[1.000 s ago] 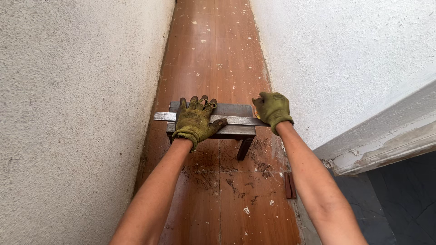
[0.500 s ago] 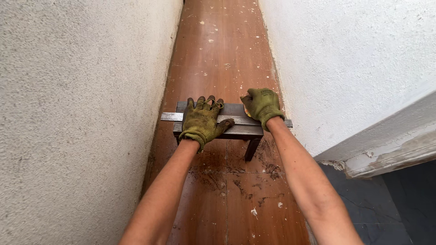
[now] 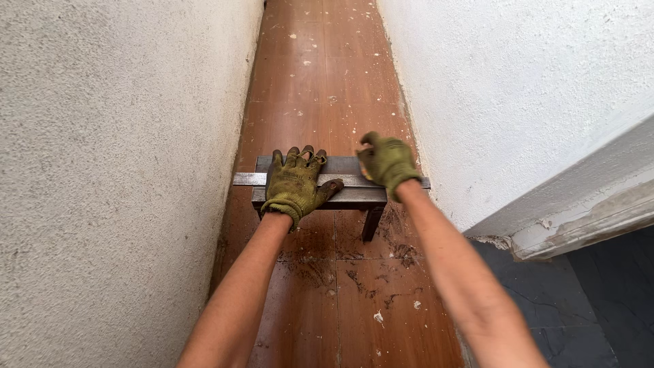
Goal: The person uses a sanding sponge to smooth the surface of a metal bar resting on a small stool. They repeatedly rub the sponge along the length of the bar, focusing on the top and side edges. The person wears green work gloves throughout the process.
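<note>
Now left hand (image 3: 294, 185) lies fingers-spread on the grey metal bench (image 3: 347, 194); right hand (image 3: 387, 162) fingers curl over its bar (image 3: 245, 179).

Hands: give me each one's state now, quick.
Left hand: open, fingers spread flat on the metal bar over the stool.
Right hand: curled at the bar's right end; a grip cannot be told.

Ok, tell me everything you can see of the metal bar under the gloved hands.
The metal bar is a long, flat, dull grey strip lying level across a small dark stand, spanning the narrow wooden floor between both walls. The left hand presses flat on it; the right hand grips it near its right end.
</note>
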